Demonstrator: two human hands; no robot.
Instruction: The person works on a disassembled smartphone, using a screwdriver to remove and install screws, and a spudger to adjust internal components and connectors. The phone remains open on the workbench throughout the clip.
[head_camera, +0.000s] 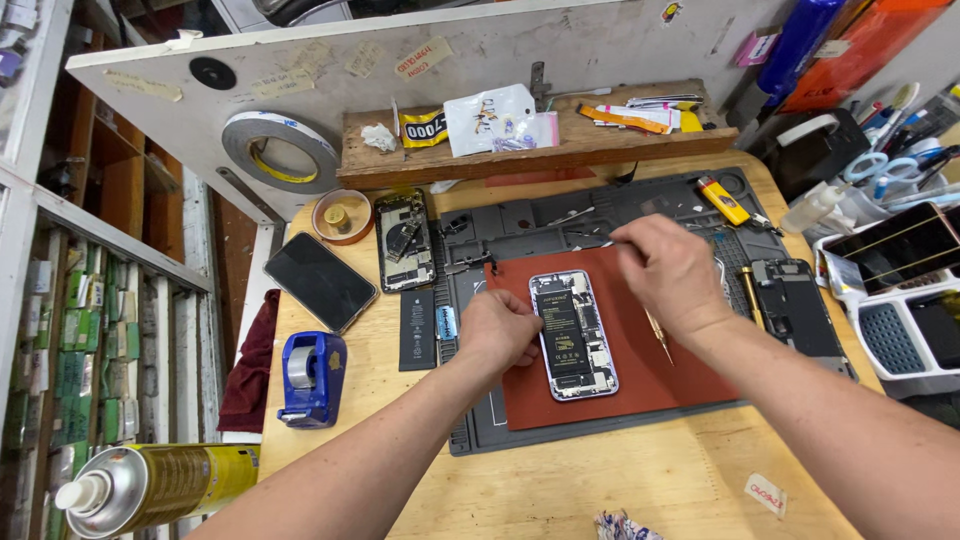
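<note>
An opened phone (573, 335) with its battery and boards showing lies face down on a red pad (620, 385), which rests on a grey work mat (560, 225). My left hand (497, 331) rests against the phone's left edge, fingers curled onto it. My right hand (668, 272) hovers just above and right of the phone's top, pinching a thin metal tool (598, 243) whose tip points left. A brass-handled screwdriver (657, 335) lies on the red pad beside the phone, under my right wrist.
Left of the mat lie a loose battery (417, 329), another opened phone (404, 240), a dark screen (319, 281) and a blue tape dispenser (311, 378). A third opened phone (797, 305) and a yellow lighter (724, 200) sit right. A spray can (150, 487) stands front left.
</note>
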